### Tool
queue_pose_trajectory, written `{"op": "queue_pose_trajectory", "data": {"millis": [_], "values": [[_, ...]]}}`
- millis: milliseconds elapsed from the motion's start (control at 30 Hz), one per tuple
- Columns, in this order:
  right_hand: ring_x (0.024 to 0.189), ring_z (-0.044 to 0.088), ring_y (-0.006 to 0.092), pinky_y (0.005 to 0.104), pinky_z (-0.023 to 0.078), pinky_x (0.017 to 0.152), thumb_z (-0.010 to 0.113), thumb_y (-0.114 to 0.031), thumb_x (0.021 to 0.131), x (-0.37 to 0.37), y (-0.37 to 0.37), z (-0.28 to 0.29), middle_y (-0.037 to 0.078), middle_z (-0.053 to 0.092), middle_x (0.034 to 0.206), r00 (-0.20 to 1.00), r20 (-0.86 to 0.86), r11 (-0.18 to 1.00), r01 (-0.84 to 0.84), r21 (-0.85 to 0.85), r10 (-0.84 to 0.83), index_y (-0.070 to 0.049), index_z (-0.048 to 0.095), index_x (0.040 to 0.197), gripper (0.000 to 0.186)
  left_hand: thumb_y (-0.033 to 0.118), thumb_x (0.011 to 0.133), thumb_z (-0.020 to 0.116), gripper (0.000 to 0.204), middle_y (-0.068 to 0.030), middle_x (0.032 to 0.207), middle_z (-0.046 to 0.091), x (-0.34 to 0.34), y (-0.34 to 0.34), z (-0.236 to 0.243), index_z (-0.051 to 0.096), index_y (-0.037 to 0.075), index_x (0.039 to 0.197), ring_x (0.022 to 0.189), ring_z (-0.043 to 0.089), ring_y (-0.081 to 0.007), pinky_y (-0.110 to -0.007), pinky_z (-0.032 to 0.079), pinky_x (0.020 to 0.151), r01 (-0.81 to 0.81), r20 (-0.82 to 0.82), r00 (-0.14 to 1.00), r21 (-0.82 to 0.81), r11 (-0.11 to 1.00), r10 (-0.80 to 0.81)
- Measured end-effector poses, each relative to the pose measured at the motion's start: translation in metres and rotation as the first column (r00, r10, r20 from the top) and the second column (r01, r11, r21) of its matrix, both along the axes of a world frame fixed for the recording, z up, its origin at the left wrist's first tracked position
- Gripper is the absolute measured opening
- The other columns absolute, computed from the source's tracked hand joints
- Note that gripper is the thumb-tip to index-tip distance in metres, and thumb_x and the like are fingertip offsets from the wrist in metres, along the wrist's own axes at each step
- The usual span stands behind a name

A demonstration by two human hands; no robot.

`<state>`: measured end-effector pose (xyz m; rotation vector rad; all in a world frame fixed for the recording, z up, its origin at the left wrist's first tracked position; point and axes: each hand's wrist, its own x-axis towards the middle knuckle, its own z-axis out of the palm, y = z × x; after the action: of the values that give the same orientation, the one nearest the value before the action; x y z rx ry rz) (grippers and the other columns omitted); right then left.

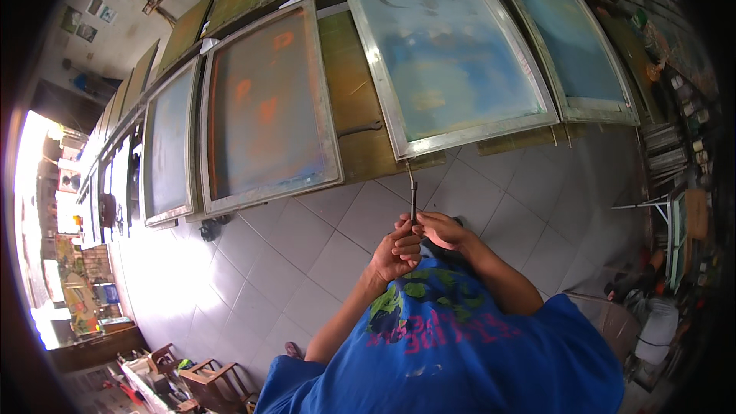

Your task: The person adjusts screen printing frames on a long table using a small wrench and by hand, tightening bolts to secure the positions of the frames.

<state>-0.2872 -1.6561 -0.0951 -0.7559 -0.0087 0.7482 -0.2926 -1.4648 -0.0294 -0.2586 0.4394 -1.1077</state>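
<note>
In front of my body, both hands meet at a slim dark rod-like tool (414, 198) pointing away from me. My left hand (395, 252) is closed around its near end, fingers curled. My right hand (443, 230) pinches the same end from the other side, palm partly hidden. The tool's far tip reaches a thin metal piece (409, 168) under the front edge of a silver-framed printing screen (452, 54) with blue mesh. Whether they touch cannot be made out. A wrench (360, 129) lies on the brownish board left of that screen.
An orange-stained screen (264, 100) and a smaller grey one (170, 142) line the bench to the left. Another blue screen (571, 42) sits at the right. Grey floor tiles (307, 253) run below. Wooden stools (215, 383) stand lower left; cluttered shelves (694, 123) fill the right side.
</note>
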Motion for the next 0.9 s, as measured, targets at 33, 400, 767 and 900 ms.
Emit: {"op": "queue_pose_trajectory", "data": {"millis": [33, 400, 767, 900], "values": [[0.115, 0.055, 0.0119, 0.0321, 0.042, 0.106, 0.043, -0.027, 0.108, -0.004, -0.003, -0.007, 0.005, 0.058, 0.129, 1.0, 0.012, 1.0, 0.005, -0.005, -0.005, 0.0, 0.053, 0.136, 0.04, 0.033, 0.11, 0.033, 0.037, 0.0088, 0.055, 0.038, 0.004, 0.005, 0.0, 0.057, 0.009, 0.095, 0.048, 0.039, -0.001, -0.022, 0.033, 0.05, 0.071, 0.099, 0.992, 0.117, 0.991, -0.083], [0.084, 0.068, 0.0385, 0.0443, 0.053, 0.077, 0.066, -0.034, 0.093, -0.012, -0.002, 0.105, 0.018, 0.071, 0.092, 0.86, 0.28, 0.06, 0.282, -0.957, 0.426, -0.005, 0.055, 0.118, 0.04, 0.019, 0.095, 0.058, 0.025, -0.0224, 0.094, 0.068, 0.019, 0.009, -0.046, 0.065, -0.003, 0.105, 0.091, 0.065, -0.0415, -0.046, 0.051, 0.081, -0.701, 0.331, -0.061, 0.658, 0.277, -0.942], [0.076, 0.067, 0.021, 0.0365, 0.052, 0.058, 0.06, -0.031, 0.099, 0.014, -0.019, 0.113, 0.014, 0.071, 0.094, 0.85, 0.515, 0.075, 0.509, -0.857, 0.112, -0.001, 0.065, 0.102, 0.031, 0.054, 0.105, 0.033, 0.053, -0.0096, 0.118, 0.066, -0.001, -0.081, -0.042, 0.056, 0.009, 0.121, 0.113, 0.063, -0.0244, -0.043, 0.052, 0.096, -0.037, 0.338, 0.937, 0.34, 0.94, -0.085], [0.116, 0.06, 0.0258, 0.0367, 0.056, 0.085, 0.048, -0.028, 0.106, 0.047, -0.047, 0.058, 0.018, 0.057, 0.135, 0.996, -0.037, 0.865, -0.088, -0.494, 0.08, 0.0, 0.05, 0.137, 0.042, 0.059, 0.102, 0.038, 0.051, 0.0023, 0.083, 0.061, -0.001, -0.064, -0.043, 0.053, 0.012, 0.089, 0.074, 0.064, -0.0074, -0.024, 0.052, 0.063, 0.009, 0.225, 0.974, 0.076, 0.997, -0.026]]}}
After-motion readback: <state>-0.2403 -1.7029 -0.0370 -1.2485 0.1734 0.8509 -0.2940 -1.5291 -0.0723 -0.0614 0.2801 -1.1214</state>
